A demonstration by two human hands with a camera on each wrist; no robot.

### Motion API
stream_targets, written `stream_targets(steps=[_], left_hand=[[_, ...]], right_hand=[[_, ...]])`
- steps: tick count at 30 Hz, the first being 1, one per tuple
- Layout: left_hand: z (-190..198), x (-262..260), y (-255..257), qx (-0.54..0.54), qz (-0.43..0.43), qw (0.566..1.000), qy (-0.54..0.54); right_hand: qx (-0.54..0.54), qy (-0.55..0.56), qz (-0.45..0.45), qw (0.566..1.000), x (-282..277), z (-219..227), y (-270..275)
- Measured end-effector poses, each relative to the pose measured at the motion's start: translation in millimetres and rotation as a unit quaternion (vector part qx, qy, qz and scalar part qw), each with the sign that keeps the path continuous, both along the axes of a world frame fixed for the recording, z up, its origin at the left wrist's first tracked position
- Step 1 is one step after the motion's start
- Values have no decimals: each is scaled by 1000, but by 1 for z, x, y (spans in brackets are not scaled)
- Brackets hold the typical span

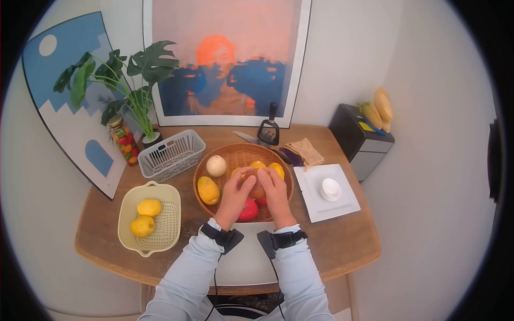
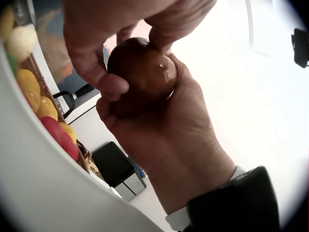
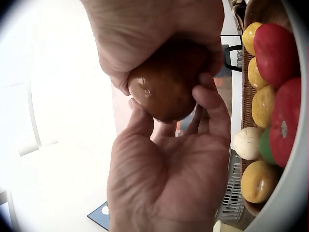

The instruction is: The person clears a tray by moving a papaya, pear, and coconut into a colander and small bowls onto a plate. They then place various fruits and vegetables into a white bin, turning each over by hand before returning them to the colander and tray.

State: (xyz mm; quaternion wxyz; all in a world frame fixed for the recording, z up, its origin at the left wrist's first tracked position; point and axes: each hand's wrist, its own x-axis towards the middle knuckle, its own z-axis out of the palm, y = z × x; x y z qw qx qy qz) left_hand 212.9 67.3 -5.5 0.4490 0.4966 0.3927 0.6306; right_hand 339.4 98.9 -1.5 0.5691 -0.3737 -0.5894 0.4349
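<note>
Both hands hold one glossy reddish-brown rounded fruit [image 1: 258, 189] above the wicker basket [image 1: 235, 153]. My left hand [image 1: 234, 196] grips it from the left, and my right hand [image 1: 275, 197] from the right. Seen in the left wrist view, the fruit [image 2: 142, 72] sits between the left hand's bent fingers above and the right hand [image 2: 169, 130] cupped below. From the right wrist, the left hand [image 3: 169, 169] has its fingertips on the fruit [image 3: 166, 89], and the right hand [image 3: 159, 29] covers the upper part. Beneath lies a red fruit [image 1: 248, 210] in the basket.
Yellow fruits and a pale round one [image 1: 216, 166] share the basket. A cream colander [image 1: 174, 224] with two yellow fruits stands left, a grey basket [image 1: 171, 152] behind. A square white plate [image 1: 342, 206] with a small bowl lies right. A knife [image 1: 243, 136] and grater [image 1: 269, 132] lie behind.
</note>
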Motion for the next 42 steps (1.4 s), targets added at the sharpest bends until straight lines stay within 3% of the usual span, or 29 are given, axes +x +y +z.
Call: stream_targets(steps=[1, 4, 7, 10, 13, 16, 19, 22, 25, 28, 31, 34, 37, 40, 42], left_hand=[[4, 0, -3, -7, -2, 1000, 3], [16, -2, -8, -146, -122, 968, -164], [5, -2, -2, -82, -146, 968, -189], [5, -5, -3, -69, -115, 988, -75], [-1, -4, 0, -78, -88, 988, -97], [2, -6, -1, -115, -162, 958, -208], [2, -5, 0, -70, -167, 955, -234], [-8, -12, 6, -47, -189, 966, -170], [-3, -8, 3, -78, -190, 948, -244], [22, 0, -9, -103, -151, 947, -263], [3, -6, -1, -76, -108, 975, -176], [3, -5, -4, -52, -38, 997, -29], [-6, -7, 4, 90, -46, 991, 83], [-4, -1, 4, 131, -41, 983, 118], [8, 3, -7, 20, -56, 998, 37]], right_hand=[[-3, 13, -5, 1000, 1, 0, -1], [147, -68, -114, 980, -7, 1, -5], [125, -36, -103, 986, -6, 2, -5], [26, -50, -53, 997, 3, 7, -6], [83, -65, -88, 991, -2, 6, -8], [217, -103, -145, 960, -11, 1, -9], [186, -76, -136, 970, -15, -5, -6], [46, -25, -71, 996, -5, 8, -12], [236, -130, -162, 949, -9, 8, -14], [299, -186, -179, 919, -15, 17, -21], [229, -127, -156, 952, -17, 5, -15], [70, -109, -92, 987, -7, 6, -11], [-43, -40, -78, 995, -1, 4, -5], [-35, -6, -75, 997, 4, -2, 3], [42, -11, -89, 995, 3, 0, 0]])
